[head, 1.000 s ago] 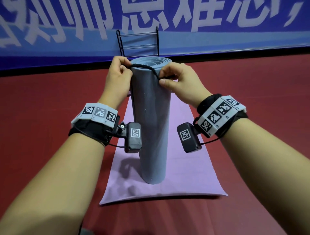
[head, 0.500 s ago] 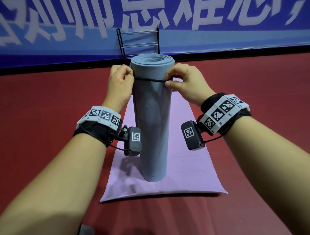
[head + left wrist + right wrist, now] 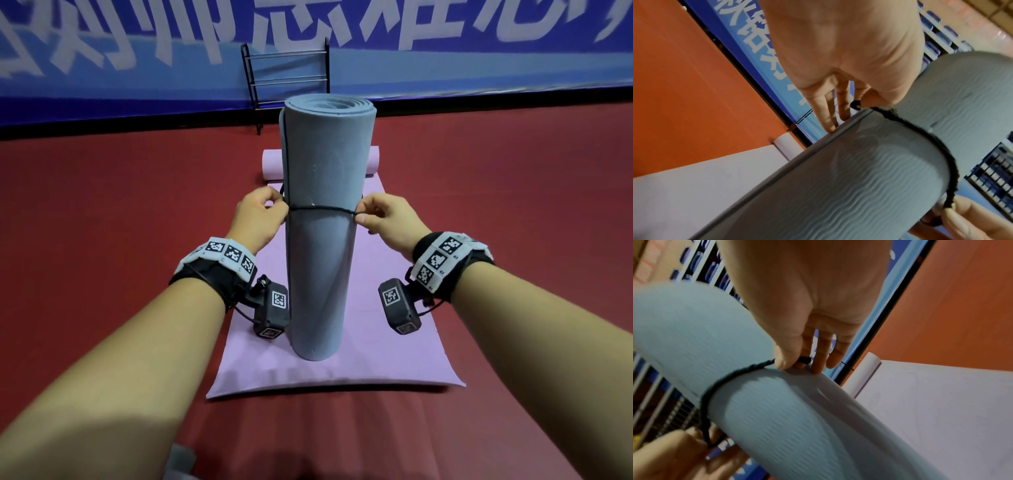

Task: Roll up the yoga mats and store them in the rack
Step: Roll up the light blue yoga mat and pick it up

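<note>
A rolled grey-blue yoga mat (image 3: pixel 322 246) stands upright on a flat purple mat (image 3: pixel 387 346). A thin black elastic band (image 3: pixel 322 208) circles the roll about a third of the way down. My left hand (image 3: pixel 263 216) pinches the band at the roll's left side, my right hand (image 3: pixel 383 219) pinches it at the right side. In the left wrist view the band (image 3: pixel 941 142) curves over the mat (image 3: pixel 849 186) from my thumb. In the right wrist view my thumb and forefinger pinch the band (image 3: pixel 731 374) against the mat (image 3: pixel 787 418). The purple mat's far end (image 3: pixel 270 164) is partly rolled.
A black metal rack (image 3: pixel 286 73) stands against the blue banner wall (image 3: pixel 479 68) behind the mats. Red floor (image 3: pixel 102 222) lies all around. A grey object (image 3: pixel 178 462) shows at the bottom edge.
Both hands have slid the black band down from the roll's top rim to about a third of the way down its length. The roll stays upright.
</note>
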